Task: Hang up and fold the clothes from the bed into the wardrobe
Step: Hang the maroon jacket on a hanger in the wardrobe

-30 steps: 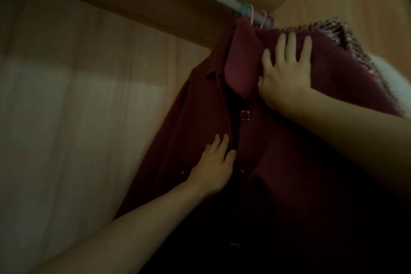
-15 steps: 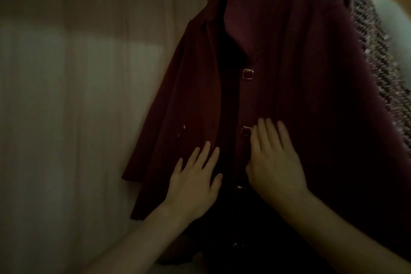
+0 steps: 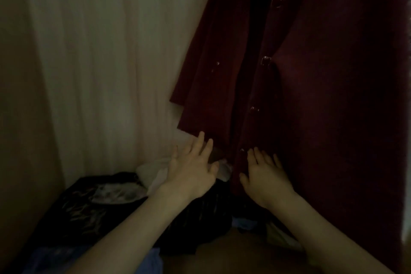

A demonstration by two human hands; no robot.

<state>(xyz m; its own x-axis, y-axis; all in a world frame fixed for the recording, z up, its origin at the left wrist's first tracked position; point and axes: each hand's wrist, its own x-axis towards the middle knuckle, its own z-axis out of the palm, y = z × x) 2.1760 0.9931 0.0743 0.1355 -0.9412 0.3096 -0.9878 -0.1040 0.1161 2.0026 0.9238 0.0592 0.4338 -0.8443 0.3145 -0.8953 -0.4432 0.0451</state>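
A dark red buttoned coat hangs inside the wardrobe, filling the right side of the head view; its hanger and the rail are out of frame. My left hand reaches with straight, spread fingers toward the lower edge of the coat's left front panel. My right hand lies flat with straight fingers on the right front panel, just below the lowest visible button. Neither hand holds anything.
The pale wooden back wall of the wardrobe is at the left. On the wardrobe floor lies a heap of dark clothes with a white garment and a bit of blue fabric.
Both hands have slid down the front of the coat, from collar and chest to its lower part. The view has tilted down, so the rail and hangers have left the frame.
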